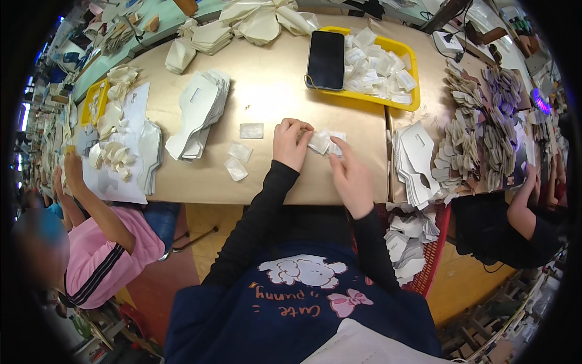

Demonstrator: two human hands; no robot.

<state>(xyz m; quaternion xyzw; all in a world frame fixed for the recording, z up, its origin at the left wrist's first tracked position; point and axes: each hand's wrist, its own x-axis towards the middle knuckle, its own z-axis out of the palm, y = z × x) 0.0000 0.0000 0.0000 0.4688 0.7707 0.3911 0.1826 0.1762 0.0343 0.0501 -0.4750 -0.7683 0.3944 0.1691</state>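
While the left hand (293,144), fingers curled, and the right hand (351,176), loosely bent, meet at small translucent packets (319,142) on the table (206,182), whether either grips one I cannot tell; three loose packets (240,151) lie leftward, but the yellow tray (414,85) is heaped, so most seems left

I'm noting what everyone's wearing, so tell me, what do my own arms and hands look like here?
Both your left hand and right hand are bare, without gloves. Your left sleeve and right sleeve are long, plain black and close-fitting.
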